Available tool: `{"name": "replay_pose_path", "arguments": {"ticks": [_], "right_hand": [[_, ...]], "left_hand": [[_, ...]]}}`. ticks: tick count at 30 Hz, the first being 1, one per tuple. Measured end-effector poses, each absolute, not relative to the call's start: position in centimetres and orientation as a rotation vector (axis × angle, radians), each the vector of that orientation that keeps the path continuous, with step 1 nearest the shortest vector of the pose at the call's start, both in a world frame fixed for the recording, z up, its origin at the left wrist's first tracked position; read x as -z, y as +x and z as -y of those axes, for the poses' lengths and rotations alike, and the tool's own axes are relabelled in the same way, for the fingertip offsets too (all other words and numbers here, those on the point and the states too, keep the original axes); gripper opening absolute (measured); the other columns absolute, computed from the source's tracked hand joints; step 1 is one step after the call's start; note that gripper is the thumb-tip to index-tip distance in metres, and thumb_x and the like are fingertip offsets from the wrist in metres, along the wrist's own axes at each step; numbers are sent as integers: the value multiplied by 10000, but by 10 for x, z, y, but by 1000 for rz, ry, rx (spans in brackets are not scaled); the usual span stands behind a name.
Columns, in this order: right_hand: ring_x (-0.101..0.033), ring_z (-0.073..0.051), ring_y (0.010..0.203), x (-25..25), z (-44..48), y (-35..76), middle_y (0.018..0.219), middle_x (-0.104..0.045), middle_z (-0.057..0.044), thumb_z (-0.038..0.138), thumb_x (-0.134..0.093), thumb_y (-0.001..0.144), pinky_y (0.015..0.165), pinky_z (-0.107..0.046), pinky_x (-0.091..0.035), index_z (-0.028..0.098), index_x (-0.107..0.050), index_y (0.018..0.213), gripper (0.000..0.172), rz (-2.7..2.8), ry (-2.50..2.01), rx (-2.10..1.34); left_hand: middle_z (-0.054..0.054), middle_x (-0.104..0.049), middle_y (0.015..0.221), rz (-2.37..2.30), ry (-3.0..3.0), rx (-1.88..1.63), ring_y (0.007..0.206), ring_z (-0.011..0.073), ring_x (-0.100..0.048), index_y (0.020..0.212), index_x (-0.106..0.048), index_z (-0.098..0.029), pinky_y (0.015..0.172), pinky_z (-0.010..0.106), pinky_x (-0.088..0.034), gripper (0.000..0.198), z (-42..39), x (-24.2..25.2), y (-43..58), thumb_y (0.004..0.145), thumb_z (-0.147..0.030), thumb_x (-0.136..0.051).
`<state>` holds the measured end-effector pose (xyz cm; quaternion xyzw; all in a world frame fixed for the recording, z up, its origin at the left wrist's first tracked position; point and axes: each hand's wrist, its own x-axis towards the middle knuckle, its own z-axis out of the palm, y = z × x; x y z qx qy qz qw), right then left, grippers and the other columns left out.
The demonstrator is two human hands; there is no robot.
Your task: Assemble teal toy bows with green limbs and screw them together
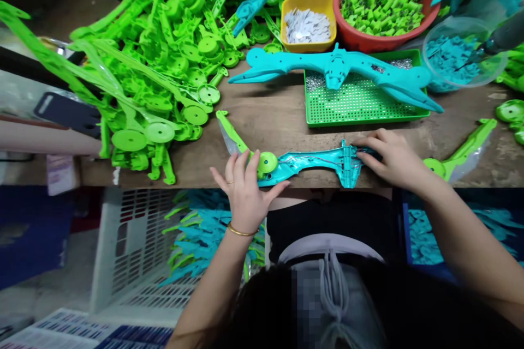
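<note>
A turquoise plastic shell (313, 159) lies hollow side up along the table's front edge, with thin dark and reddish wires running inside it. At its left end sits a green arm piece with a round disc (268, 162). My left hand (246, 188) straddles that end, fingers over the green piece and thumb on the shell's near edge. Thumb and fingers of my right hand (388, 157) close on the shell's right part, beside the central cross block; the hand hides that end. Further right lies another green arm piece (466, 155).
Behind the shell, a turquoise assembled piece (286, 62) lies across a green perforated tray (347, 120). Beyond stand a yellow box (309, 48), a red bowl (368, 42) and a clear tub (458, 83). Green parts (180, 82) pile up on the left; a white crate (108, 256) stands below.
</note>
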<state>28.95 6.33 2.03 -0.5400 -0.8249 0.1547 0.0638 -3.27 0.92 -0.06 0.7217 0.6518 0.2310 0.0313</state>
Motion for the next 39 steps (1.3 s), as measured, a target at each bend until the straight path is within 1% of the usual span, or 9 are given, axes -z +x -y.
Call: {"name": "replay_pose_path", "arguments": {"ticks": [2,4,7,11,18,25,30,35,39], "right_hand": [[-554,-247,918,-16,-65,292,942,-571,-82,422,-423,929,812,-407,-431,237,-641,1102,334,2478,-1616,-468],[-554,-240,897,-12,-67,294,924,-567,-79,424,-432,923,807,-407,-436,227,-649,1049,320,2447,-1603,-481],[-561,-235,884,-8,-69,296,924,-570,-79,432,-455,908,806,-408,-454,213,-648,987,303,2398,-1581,-510],[-574,-239,891,-8,-70,297,926,-585,-79,431,-477,900,803,-417,-474,218,-641,964,277,2376,-1549,-556],[-593,-254,901,-10,-69,297,907,-605,-82,441,-508,882,813,-431,-483,195,-627,926,277,2332,-1551,-569],[-576,-259,948,-8,-65,292,991,-599,-94,425,-444,917,847,-458,-455,219,-639,1015,300,2410,-1618,-503],[-605,-253,990,-39,-73,299,1068,-638,-102,448,-470,909,862,-435,-483,210,-606,1134,355,2283,-1619,-595],[-547,-313,1117,-55,-136,314,1189,-617,-149,449,-522,875,926,-474,-426,191,-564,1228,439,2199,-1737,-122],[-535,-361,1130,-47,-179,311,1198,-610,-177,411,-627,810,966,-529,-382,118,-549,1279,559,2349,-1825,20]], "left_hand": [[188,-520,1359,-2118,2119,-705,1337,409,-386,1367,-463,-203,1128,647,-54,904,-6,-3,-37,662,-734,-660],[193,-514,1358,-2179,2025,-744,1320,399,-404,1370,-452,-195,1123,618,-154,938,-2,-6,-46,647,-761,-643],[183,-543,1316,-2178,1934,-836,1266,349,-469,1353,-461,-179,1087,525,-316,889,6,-5,-63,682,-733,-640],[151,-587,1257,-2148,1786,-849,1200,305,-528,1313,-503,-193,1033,470,-407,802,17,1,-78,701,-684,-670],[137,-619,1193,-2082,1745,-844,1126,281,-558,1283,-542,-190,968,447,-456,696,19,4,-71,727,-568,-723],[67,-675,936,-2015,1849,-822,920,237,-601,1255,-586,-188,899,407,-466,626,7,8,-62,778,-588,-658],[72,-667,984,-2014,1717,-864,942,240,-606,1264,-574,-196,891,402,-483,646,7,6,-64,749,-569,-690],[83,-647,1007,-2024,1533,-972,848,192,-605,1220,-586,-175,762,336,-503,568,9,6,-65,777,-523,-663],[65,-640,963,-2052,1374,-1040,769,152,-587,1141,-618,-173,653,270,-491,495,11,7,-61,778,-508,-650]]}}
